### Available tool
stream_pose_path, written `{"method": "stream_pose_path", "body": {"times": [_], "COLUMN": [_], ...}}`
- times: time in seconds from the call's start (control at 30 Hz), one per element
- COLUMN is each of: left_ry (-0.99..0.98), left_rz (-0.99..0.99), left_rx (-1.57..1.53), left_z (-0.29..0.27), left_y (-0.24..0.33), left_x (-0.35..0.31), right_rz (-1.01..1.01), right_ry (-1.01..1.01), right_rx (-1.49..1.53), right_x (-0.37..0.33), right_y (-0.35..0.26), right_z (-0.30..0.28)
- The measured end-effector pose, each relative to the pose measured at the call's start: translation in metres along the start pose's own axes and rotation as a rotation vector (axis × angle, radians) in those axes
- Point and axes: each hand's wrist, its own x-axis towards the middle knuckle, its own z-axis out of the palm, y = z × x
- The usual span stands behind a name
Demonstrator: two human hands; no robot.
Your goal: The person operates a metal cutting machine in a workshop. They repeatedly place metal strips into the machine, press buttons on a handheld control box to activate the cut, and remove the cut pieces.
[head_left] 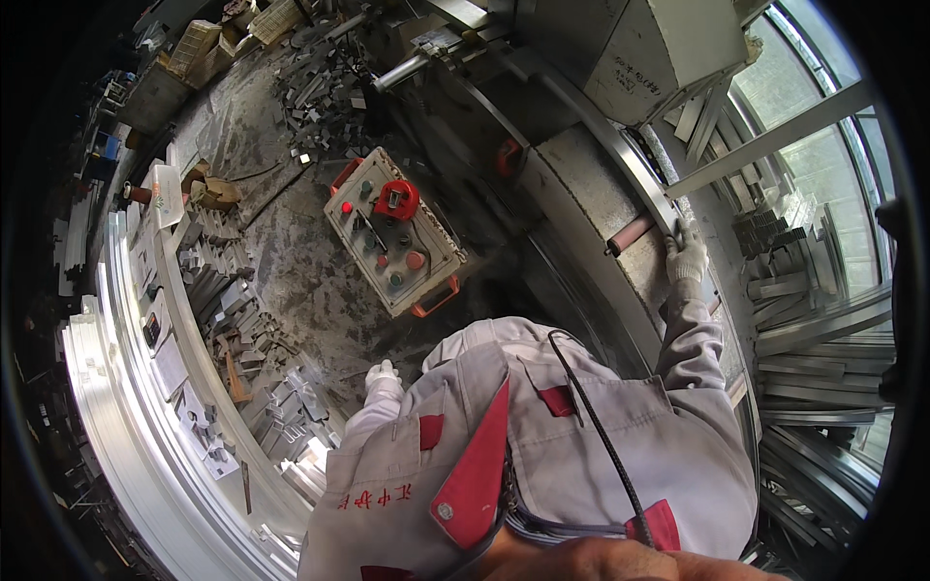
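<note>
My right hand (686, 256), in a pale work glove, grips the end section of a long silvery metal profile (635, 167). The profile runs along the machine bed on my right, and its far part passes beside a box-shaped housing. Close to that hand is a reddish-brown roller (631, 234) on the bed. My left hand (383, 374), also gloved, hangs low beside my body. Its fingers look slightly apart, with nothing visible in them. Ahead of me stands a control box (426, 276) with buttons and orange-red handles. A red tape measure (396, 199) lies on its top.
Metal offcuts (325, 102) lie heaped on the stained floor at the far side. More short pieces (228, 315) pile up at the left, beside a rack of long bright profiles (107, 387). Profile bundles (814, 378) stand at the right by the windows. A pale housing (659, 58) overhangs the bed.
</note>
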Motion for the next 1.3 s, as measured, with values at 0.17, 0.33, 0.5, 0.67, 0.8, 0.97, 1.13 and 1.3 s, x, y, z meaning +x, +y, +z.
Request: {"method": "stream_pose_path", "body": {"times": [0.17, 0.33, 0.5, 0.67, 0.8, 0.97, 1.13, 1.3], "left_ry": [0.111, 0.116, 0.092, 0.293, 0.257, 0.287, 0.296, 0.249], "left_rz": [0.037, 0.242, 0.354, 0.485, 0.373, 0.358, 0.413, 0.376], "left_rx": [-0.188, -0.251, -0.299, 0.116, 0.183, 0.225, 0.289, 0.478], "left_z": [0.018, 0.036, 0.062, 0.076, 0.076, 0.072, 0.072, 0.073], "left_y": [0.037, 0.116, 0.184, 0.221, 0.253, 0.285, 0.319, 0.355], "left_x": [0.010, 0.010, 0.000, -0.034, -0.056, -0.051, -0.006, 0.028], "right_rz": [-0.101, -0.291, -0.629, -0.754, -0.845, -0.980, -0.977, -1.028], "right_ry": [0.055, 0.038, 0.052, 0.014, 0.044, 0.104, 0.066, 0.082], "right_rx": [-0.039, 0.065, 0.088, -0.398, -0.578, -0.494, -0.289, -0.247], "right_x": [0.014, 0.064, 0.128, 0.200, 0.249, 0.273, 0.273, 0.223], "right_y": [-0.019, -0.113, -0.237, -0.353, -0.401, -0.411, -0.387, -0.297], "right_z": [-0.010, -0.013, -0.003, 0.020, 0.046, 0.064, 0.053, 0.025]}}
